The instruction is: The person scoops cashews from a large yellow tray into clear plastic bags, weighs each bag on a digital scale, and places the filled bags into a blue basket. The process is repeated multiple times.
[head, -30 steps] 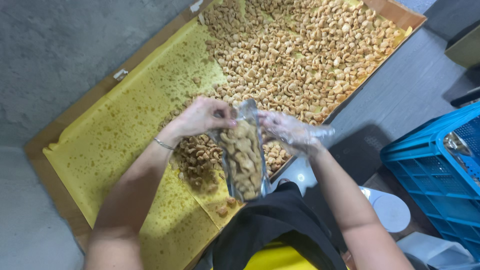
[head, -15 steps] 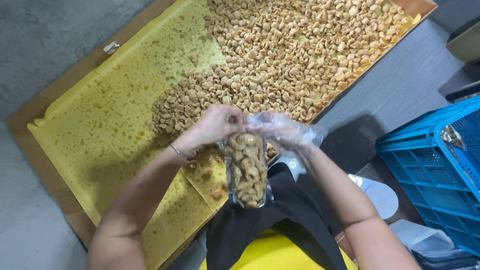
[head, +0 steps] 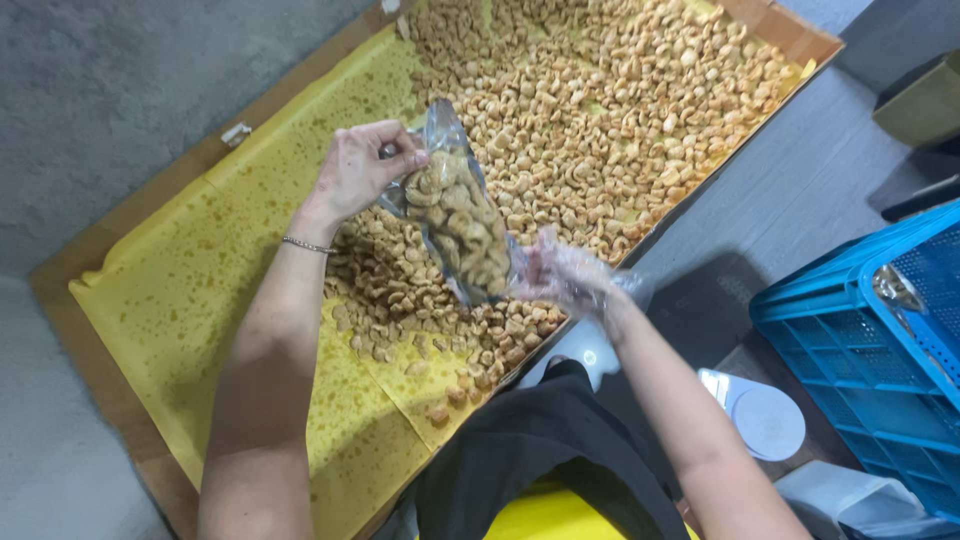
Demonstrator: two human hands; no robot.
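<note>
Head-camera footage showed a clear plastic bag (head: 458, 222) packed with pale fried snack pieces, held tilted in the air above the middle of a wide wooden tray (head: 120, 385). Pinching the bag's top corner was the bare left hand (head: 358, 168), fingers closed on the film, a thin bracelet (head: 305, 245) at its wrist. At the bag's lower end, the right hand (head: 563, 278), in a thin transparent glove, gripped the plastic. Beneath them, loose snack pieces (head: 600, 110) covered the tray's far half and spilled toward its near edge, over oil-spotted yellow paper (head: 170, 300) that lined the tray. Beyond the tray's right edge stood a blue plastic crate (head: 860, 350), with a round white lid (head: 765, 420) near it on the floor
</note>
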